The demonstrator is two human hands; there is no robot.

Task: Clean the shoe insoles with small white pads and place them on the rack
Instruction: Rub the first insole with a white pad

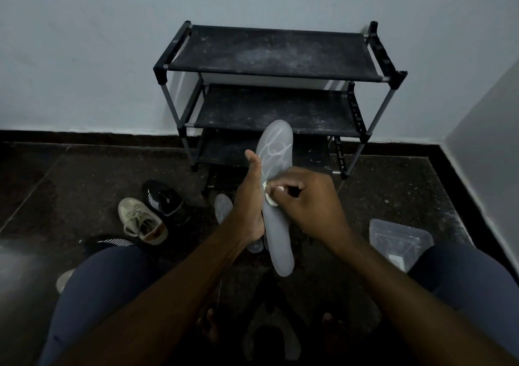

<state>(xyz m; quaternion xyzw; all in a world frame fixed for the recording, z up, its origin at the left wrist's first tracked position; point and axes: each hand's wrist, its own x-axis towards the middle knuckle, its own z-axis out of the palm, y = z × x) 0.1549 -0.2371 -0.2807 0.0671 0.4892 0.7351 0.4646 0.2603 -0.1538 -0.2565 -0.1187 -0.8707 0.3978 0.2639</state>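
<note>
Grey insole (276, 152), white pad (270, 199) at its middle, black rack (269, 50) beyond

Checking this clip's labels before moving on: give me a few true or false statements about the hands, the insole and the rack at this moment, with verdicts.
1. The left hand holds the grey insole. True.
2. The right hand holds nothing. False: its fingers pinch a small white pad against the insole.
3. An insole already lies on the top shelf of the rack. False: that shelf shows only whitish dust marks.
4. A beige shoe and a black shoe sit on the floor to the person's left. True.
5. The clear plastic container stands on the rack. False: it is on the floor by the right knee.
</note>
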